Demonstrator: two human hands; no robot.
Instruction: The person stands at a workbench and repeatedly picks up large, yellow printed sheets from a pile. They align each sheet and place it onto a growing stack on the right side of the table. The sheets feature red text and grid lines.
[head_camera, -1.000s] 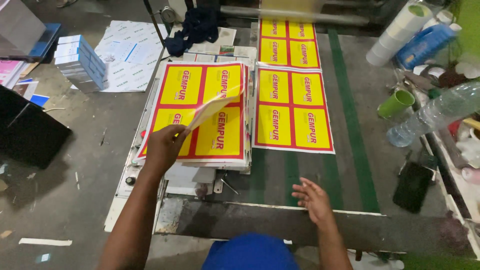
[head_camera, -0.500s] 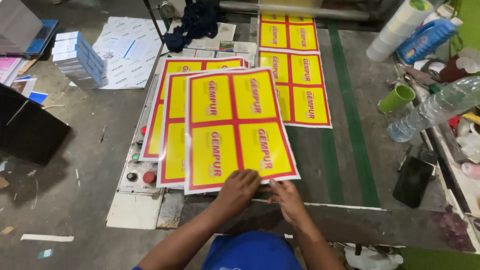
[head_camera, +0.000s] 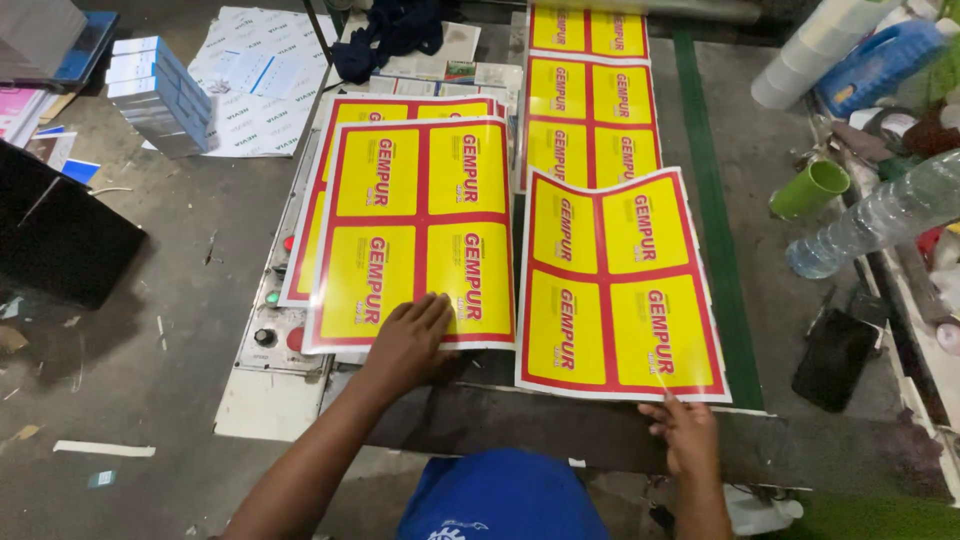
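My left hand (head_camera: 405, 345) lies flat, fingers together, on the near edge of a yellow and red printed sheet (head_camera: 420, 225). That sheet sits skewed on top of a stack of like sheets (head_camera: 305, 235). My right hand (head_camera: 680, 432) pinches the near edge of a second printed sheet (head_camera: 615, 285), which lies slightly wavy on the dark belt (head_camera: 770, 270) to the right. More printed sheets (head_camera: 590, 105) lie in a row farther up the belt.
Control buttons (head_camera: 268, 320) sit on a panel left of the stack. At the right are a green cup (head_camera: 808, 190), a plastic bottle (head_camera: 880, 215) and a black phone (head_camera: 835, 355). Boxes (head_camera: 155, 95) and a dark cloth (head_camera: 385, 35) lie at the back left.
The sheet that both hands held at the stack's front now lies on the belt to the right, with my right hand at its edge. My left hand now rests on the stack's top sheet.
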